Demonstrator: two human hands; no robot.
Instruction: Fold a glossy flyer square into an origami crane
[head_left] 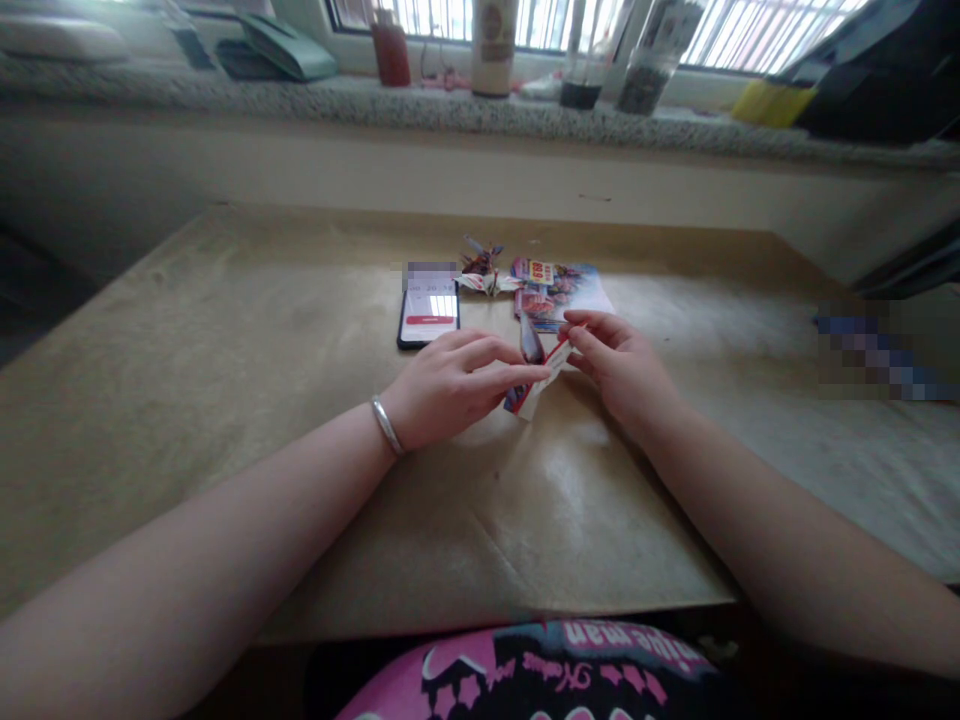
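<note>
With your left hand and right hand both gripping the folded printed paper, keep its edges aligned and press creases evenly, without tearing.

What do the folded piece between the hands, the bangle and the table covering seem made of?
Folded piece: probably printed paper or thin card, judging by its flat faces and straight edges.
Bangle: likely polished metal, given its silvery shine.
Table covering: perhaps plastic or coated paper; it has a soft sheen and a crease.
</note>
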